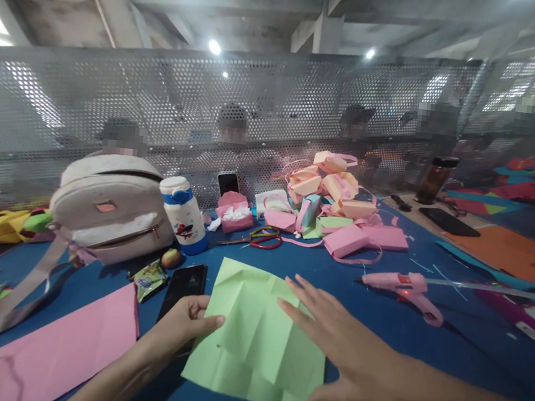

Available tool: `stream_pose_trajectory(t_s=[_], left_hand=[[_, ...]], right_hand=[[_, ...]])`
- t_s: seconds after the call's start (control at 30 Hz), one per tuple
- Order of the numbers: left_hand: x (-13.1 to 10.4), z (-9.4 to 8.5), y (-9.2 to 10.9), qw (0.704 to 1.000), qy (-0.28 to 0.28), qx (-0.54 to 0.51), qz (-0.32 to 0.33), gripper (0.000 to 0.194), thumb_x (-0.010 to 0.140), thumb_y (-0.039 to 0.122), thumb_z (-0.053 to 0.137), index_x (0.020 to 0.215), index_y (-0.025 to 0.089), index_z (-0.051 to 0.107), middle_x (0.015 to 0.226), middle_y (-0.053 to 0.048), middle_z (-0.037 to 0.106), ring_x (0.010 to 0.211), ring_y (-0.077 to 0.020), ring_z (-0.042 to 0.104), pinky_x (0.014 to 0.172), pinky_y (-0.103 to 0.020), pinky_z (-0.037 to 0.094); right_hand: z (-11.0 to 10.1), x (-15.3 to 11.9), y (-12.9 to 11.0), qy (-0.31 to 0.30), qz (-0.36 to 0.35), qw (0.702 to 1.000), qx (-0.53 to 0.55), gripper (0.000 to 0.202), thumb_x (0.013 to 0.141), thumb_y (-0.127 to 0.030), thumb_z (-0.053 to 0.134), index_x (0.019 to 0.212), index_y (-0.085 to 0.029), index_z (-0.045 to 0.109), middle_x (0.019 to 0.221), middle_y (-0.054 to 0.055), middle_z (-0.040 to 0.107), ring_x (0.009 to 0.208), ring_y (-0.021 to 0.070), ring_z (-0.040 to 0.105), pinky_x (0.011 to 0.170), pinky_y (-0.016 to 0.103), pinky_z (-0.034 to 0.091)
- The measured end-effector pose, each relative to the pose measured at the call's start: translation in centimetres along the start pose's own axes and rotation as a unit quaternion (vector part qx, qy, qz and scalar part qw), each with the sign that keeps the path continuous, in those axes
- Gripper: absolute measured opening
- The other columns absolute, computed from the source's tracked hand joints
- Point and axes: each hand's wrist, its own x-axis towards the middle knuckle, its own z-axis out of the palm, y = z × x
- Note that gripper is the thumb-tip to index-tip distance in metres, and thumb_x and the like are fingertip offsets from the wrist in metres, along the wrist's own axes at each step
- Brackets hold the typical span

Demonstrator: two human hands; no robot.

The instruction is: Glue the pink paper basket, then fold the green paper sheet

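A creased sheet of light green paper [251, 340] is held up over the blue table, its fold lines running across and down it. My left hand [190, 320] pinches its left edge, thumb on the front and fingers behind. Over the right side of the sheet, my right hand [342, 344] has its fingers spread, with the thumb near the lower right edge; whether it touches the paper I cannot tell. Behind my left hand lies a black phone [185, 287], partly covered by the hand and sheet.
Pink paper [68, 339] lies left, near a white backpack [112, 208] and a bottle [183, 217]. Scissors [263, 237] and a pile of folded paper bags [330, 195] are at the back. A pink glue gun [402, 287] with a lit red light rests right. A perforated metal screen [268, 110] stands behind.
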Motion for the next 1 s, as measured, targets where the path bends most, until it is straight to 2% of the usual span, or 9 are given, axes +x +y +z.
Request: stream_pose_trajectory(t_s=[0.07, 0.17, 0.4, 0.5, 0.6, 0.73, 0.87, 0.93, 1.0], left_hand=[[0.2, 0.1, 0.1, 1.000, 0.010, -0.002, 0.005, 0.049, 0.057, 0.046, 0.092, 0.087, 0.011, 0.074, 0.073, -0.009, 0.075, 0.061, -0.0216, 0.071, 0.065, -0.031, 0.058], [0.5, 0.2, 0.3, 0.999, 0.035, 0.007, 0.014, 0.050, 0.056, 0.049, 0.091, 0.084, 0.011, 0.073, 0.073, -0.008, 0.075, 0.061, -0.0203, 0.070, 0.059, -0.027, 0.056], [2.3, 1.3, 1.4, 0.996, 0.068, 0.052, 0.034, 0.065, 0.047, 0.060, 0.090, 0.084, 0.010, 0.073, 0.066, -0.007, 0.073, 0.056, -0.0200, 0.067, 0.053, -0.026, 0.052], [3.0, 2.0, 1.4, 0.995, 0.063, 0.065, 0.041, 0.069, 0.050, 0.066, 0.086, 0.088, 0.010, 0.072, 0.068, -0.007, 0.073, 0.055, -0.0197, 0.067, 0.053, -0.026, 0.051], [3.4, 2.3, 1.1, 0.995, 0.054, 0.070, 0.050, 0.070, 0.055, 0.067, 0.084, 0.095, 0.011, 0.071, 0.077, -0.008, 0.075, 0.060, -0.0197, 0.068, 0.055, -0.026, 0.051], [3.1, 2.2, 1.3, 0.996, 0.010, 0.070, 0.057, 0.075, 0.054, 0.062, 0.086, 0.107, 0.012, 0.069, 0.091, -0.009, 0.076, 0.075, -0.0230, 0.070, 0.065, -0.029, 0.054], [2.0, 1.3, 2.4, 0.991, -0.100, 0.068, 0.056, 0.077, 0.052, 0.040, 0.093, 0.121, 0.019, 0.065, 0.112, -0.007, 0.072, 0.096, -0.0266, 0.068, 0.082, -0.034, 0.054], [1.6, 0.3, 3.0, 0.984, -0.140, 0.101, 0.045, 0.058, 0.063, 0.034, 0.089, 0.115, 0.020, 0.069, 0.108, -0.005, 0.074, 0.096, -0.0240, 0.068, 0.085, -0.031, 0.053], [1.5, -0.8, 3.7, 0.980, -0.114, 0.157, 0.039, 0.035, 0.072, 0.038, 0.082, 0.099, 0.018, 0.075, 0.094, -0.003, 0.076, 0.087, -0.0212, 0.069, 0.078, -0.026, 0.052]], right_hand=[[0.5, 0.2, -0.7, 0.003, -0.016, 0.999, -0.042, 0.111, 0.075, -0.062, 0.073, 0.159, -0.021, 0.013, 0.163, 0.022, 0.003, 0.148, 0.0433, -0.006, 0.112, 0.069, 0.018], [1.1, 0.6, -0.9, 0.034, -0.008, 0.996, -0.084, 0.116, 0.071, -0.051, 0.080, 0.159, -0.020, 0.011, 0.163, 0.022, 0.003, 0.148, 0.0444, -0.009, 0.111, 0.071, 0.017], [1.2, 1.7, -1.5, 0.069, -0.030, 0.990, -0.121, 0.102, 0.075, -0.031, 0.074, 0.158, -0.023, 0.014, 0.164, 0.016, 0.008, 0.149, 0.0414, -0.002, 0.112, 0.067, 0.021], [1.2, 2.2, -1.7, 0.089, -0.026, 0.987, -0.131, 0.090, 0.079, -0.020, 0.062, 0.158, -0.021, 0.018, 0.164, 0.014, 0.013, 0.150, 0.0403, 0.004, 0.113, 0.065, 0.023], [1.4, 2.2, -1.2, 0.103, -0.008, 0.986, -0.127, 0.087, 0.075, -0.012, 0.054, 0.157, -0.015, 0.024, 0.163, 0.015, 0.019, 0.150, 0.0390, 0.010, 0.114, 0.062, 0.026], [1.3, 2.0, 0.3, 0.095, 0.021, 0.992, -0.084, 0.074, 0.076, -0.006, 0.045, 0.149, -0.011, 0.042, 0.154, 0.015, 0.040, 0.141, 0.0336, 0.038, 0.111, 0.054, 0.038], [-0.5, 1.6, 1.8, 0.133, 0.099, 0.986, 0.008, 0.054, 0.092, -0.012, 0.032, 0.142, -0.016, 0.052, 0.133, 0.011, 0.064, 0.113, 0.0264, 0.066, 0.093, 0.040, 0.055], [-1.9, 1.2, 2.5, 0.163, 0.147, 0.974, 0.055, 0.047, 0.099, -0.023, 0.032, 0.139, -0.019, 0.056, 0.119, 0.009, 0.072, 0.104, 0.0271, 0.070, 0.087, 0.038, 0.056], [-3.1, 0.5, 3.3, 0.198, 0.175, 0.959, 0.105, 0.045, 0.101, -0.035, 0.035, 0.137, -0.020, 0.058, 0.111, 0.009, 0.075, 0.106, 0.0285, 0.069, 0.088, 0.037, 0.056]])
